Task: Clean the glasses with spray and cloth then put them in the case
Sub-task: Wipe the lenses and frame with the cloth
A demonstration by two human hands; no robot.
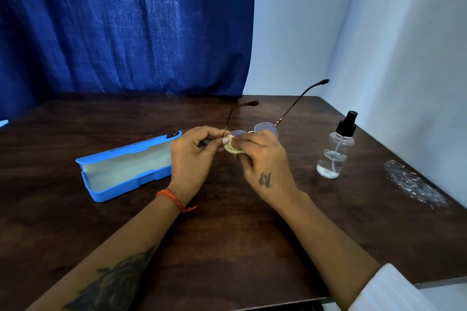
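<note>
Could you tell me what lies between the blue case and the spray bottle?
In the head view, both hands, the left hand and right hand, hold the glasses and cloth between case and bottle.

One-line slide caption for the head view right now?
Both hands wipe the glasses with a yellow cloth above the table, open blue case left, spray bottle right.

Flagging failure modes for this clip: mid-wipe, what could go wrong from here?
1. The left hand pinches the glasses only at one hinge corner while the right hand rubs the cloth on a lens; the thin frame could twist or slip.
2. Both temple arms are unfolded; they need folding before they will likely fit the open case.
3. The spray bottle stands near the right elbow's path; a wide move might tip it.
</note>
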